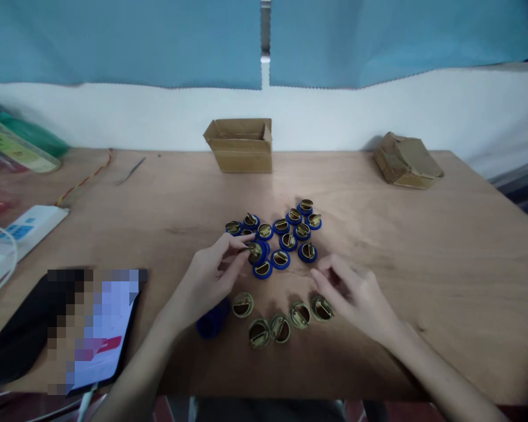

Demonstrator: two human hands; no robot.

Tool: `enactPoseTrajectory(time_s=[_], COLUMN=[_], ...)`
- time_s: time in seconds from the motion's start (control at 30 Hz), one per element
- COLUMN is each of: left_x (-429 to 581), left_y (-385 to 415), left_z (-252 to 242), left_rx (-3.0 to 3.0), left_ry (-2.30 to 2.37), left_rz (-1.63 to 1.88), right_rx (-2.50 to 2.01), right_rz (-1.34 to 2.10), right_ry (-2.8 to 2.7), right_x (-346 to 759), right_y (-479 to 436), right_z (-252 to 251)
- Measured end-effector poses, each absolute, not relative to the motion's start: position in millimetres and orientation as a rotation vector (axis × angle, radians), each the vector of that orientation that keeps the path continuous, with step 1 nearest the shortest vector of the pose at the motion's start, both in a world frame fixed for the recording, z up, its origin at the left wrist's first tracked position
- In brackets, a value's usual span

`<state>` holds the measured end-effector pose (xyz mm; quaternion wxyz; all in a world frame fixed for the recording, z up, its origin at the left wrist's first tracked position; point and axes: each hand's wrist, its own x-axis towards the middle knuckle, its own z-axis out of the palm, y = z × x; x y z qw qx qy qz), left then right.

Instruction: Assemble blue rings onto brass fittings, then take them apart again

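Note:
Between the thumb and fingers of my left hand is a blue-rimmed brooch, its brass pin back facing up. It is raised over a cluster of similar blue-rimmed brooches lying with their pins up. My right hand hovers to the right, thumb and fingers curled together; whatever is between them, if anything, cannot be made out. Under its fingertips lies a brass brooch without blue, at the end of a row with several more brass brooches. Blue rings sit partly hidden below my left wrist.
An open cardboard box stands at the back, and a crumpled carton at the right. Tweezers lie back left. On the left are a power strip, a lit phone with a cable, and a dark flat object.

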<state>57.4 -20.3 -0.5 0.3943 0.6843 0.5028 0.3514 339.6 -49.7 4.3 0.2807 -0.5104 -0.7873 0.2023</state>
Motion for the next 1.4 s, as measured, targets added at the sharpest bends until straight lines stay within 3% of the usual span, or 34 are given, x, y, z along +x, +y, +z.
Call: enactPoseTrajectory(time_s=[0.23,0.83,1.4], left_x=[93,101,117], left_y=[-41,-55,-66], left_z=[4,-18,-20], left_rx=[1.380,1.241,1.126], left_ry=[0.887,0.690,0.751], left_rz=[0.993,1.084,1.083], right_rx=[-1.136,-1.066,-1.150], right_rz=[0.893,0.408,0.548], right_ry=[-2.057,-1.879,-1.787], right_x=[307,296,294], right_y=[-65,-74,-75], right_z=[11,-11,-8])
